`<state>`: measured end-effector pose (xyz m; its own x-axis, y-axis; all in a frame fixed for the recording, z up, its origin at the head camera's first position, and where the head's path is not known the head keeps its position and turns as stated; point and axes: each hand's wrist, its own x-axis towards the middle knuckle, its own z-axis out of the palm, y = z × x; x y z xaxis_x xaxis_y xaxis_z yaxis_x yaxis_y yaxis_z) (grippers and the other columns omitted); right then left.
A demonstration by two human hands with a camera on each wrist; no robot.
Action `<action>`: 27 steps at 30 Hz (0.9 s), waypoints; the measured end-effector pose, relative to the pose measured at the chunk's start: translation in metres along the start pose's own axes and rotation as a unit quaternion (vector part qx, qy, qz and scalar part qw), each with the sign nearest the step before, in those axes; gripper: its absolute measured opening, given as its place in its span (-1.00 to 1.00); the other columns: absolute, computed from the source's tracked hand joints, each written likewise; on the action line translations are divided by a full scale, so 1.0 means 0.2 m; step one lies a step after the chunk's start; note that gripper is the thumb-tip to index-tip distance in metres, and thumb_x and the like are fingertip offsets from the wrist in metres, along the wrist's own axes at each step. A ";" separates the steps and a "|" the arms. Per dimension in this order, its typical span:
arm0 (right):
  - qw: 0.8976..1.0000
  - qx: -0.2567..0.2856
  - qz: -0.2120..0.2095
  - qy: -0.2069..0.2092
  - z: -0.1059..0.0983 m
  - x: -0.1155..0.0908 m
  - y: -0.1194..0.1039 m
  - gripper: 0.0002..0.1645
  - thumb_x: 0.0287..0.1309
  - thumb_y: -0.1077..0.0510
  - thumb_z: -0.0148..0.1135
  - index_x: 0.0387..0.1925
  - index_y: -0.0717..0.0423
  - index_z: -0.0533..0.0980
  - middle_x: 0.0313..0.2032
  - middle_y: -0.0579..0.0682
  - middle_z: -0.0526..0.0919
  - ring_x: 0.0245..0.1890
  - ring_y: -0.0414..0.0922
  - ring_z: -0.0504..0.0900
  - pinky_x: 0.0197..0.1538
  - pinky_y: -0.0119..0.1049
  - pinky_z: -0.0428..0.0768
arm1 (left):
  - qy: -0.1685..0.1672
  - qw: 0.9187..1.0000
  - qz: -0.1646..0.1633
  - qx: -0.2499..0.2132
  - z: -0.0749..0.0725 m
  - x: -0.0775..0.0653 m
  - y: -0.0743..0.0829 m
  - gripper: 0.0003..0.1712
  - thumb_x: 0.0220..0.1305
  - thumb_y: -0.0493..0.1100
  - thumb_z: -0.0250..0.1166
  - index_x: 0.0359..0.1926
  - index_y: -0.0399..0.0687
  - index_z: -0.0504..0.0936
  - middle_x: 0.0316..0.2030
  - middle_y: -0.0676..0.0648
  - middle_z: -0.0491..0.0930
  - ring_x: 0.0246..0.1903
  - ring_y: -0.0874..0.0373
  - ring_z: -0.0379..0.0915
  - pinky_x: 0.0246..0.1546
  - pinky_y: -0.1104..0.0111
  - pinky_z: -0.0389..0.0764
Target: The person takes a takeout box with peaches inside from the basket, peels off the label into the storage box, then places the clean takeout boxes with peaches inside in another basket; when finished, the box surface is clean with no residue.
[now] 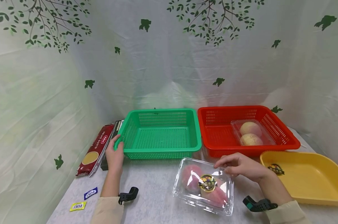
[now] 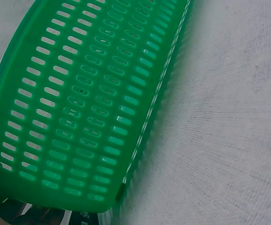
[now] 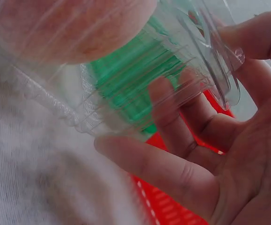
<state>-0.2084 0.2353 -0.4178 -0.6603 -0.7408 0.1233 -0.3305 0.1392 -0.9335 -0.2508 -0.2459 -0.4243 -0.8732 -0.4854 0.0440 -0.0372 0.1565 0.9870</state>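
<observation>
My left hand [image 1: 115, 156] grips the front left corner of the green plastic basket [image 1: 160, 154], its thumb over the rim. The basket's slotted side [image 2: 84, 108] fills much of the left wrist view; the fingers show dark beneath it. A clear plastic fruit box [image 1: 195, 199] with two pink peaches [image 1: 192, 177] and a round label hangs tilted in front of the baskets. My right hand [image 1: 243, 166] pinches its right edge. In the right wrist view, the fingers [image 3: 158, 164] spread under the box and the thumb lies at its edge.
A red basket [image 1: 213, 130] holding another box of two peaches [image 1: 250, 132] stands beside the green one. At right lies a yellow tray [image 1: 312, 180] bearing a label. A dark red pasta packet [image 1: 94, 151], a black box [image 1: 105, 163] and blue [image 1: 90, 193] and yellow [image 1: 77, 206] sachets lie at left.
</observation>
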 end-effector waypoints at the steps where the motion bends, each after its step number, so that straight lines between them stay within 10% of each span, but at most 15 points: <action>1: 1.000 -0.005 0.005 0.001 0.00 0.00 0.01 -0.60 0.24 0.25 0.17 0.10 0.17 0.61 0.01 -0.07 0.72 -0.19 -0.09 0.56 -0.25 -0.31 0.67 | 0.001 1.000 -0.001 0.000 0.00 0.00 0.00 -0.49 0.52 -0.11 0.01 0.44 0.19 0.35 0.52 -0.04 0.17 0.40 -0.01 0.12 0.42 0.01 0.29; 9: 0.997 -0.026 0.058 0.044 -0.01 -0.01 0.07 -0.61 0.33 0.22 0.14 0.16 0.12 0.59 0.07 0.01 0.69 -0.08 -0.12 0.55 -0.17 -0.27 0.67 | 0.044 0.997 0.044 0.048 0.00 -0.02 0.03 -0.54 0.50 -0.09 0.06 0.36 0.09 0.44 0.46 -0.09 0.26 0.46 -0.06 0.12 0.46 -0.06 0.21; 17: 0.991 -0.037 0.072 0.110 0.03 0.02 0.08 -0.61 0.43 0.16 0.08 0.22 0.09 0.56 0.17 0.15 0.64 0.06 -0.19 0.60 0.10 -0.36 0.62 | 0.085 0.960 0.262 0.048 0.09 -0.18 0.21 -0.69 0.43 -0.26 0.15 0.12 -0.12 0.63 0.18 -0.11 0.57 0.22 0.04 0.43 0.26 0.22 0.45; 21: 0.989 -0.057 0.059 0.124 0.05 0.04 0.07 -0.60 0.43 0.16 0.09 0.22 0.13 0.54 0.15 0.16 0.65 0.06 -0.26 0.62 0.10 -0.42 0.60 | -0.063 0.940 0.334 0.016 0.17 -0.30 0.30 -0.72 0.45 -0.29 0.13 0.08 -0.14 0.64 0.00 -0.17 0.69 -0.05 0.11 0.65 -0.03 0.54 0.55; 27: 0.980 -0.102 0.072 0.152 0.09 0.07 0.08 -0.62 0.44 0.15 0.08 0.20 0.07 0.56 0.14 0.06 0.68 0.13 -0.22 0.58 0.13 -0.50 0.55 | -0.357 0.888 0.289 0.038 0.30 -0.46 0.31 -0.69 0.48 -0.20 0.14 0.17 -0.05 0.58 0.05 -0.17 0.67 -0.03 -0.01 0.67 0.00 0.32 0.65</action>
<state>-0.2115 0.2153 -0.4368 -0.8703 -0.4779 0.1193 -0.3270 0.3796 -0.8655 -0.2022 -0.1388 -0.3758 -0.8414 0.3589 0.4041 0.5087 0.2732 0.8165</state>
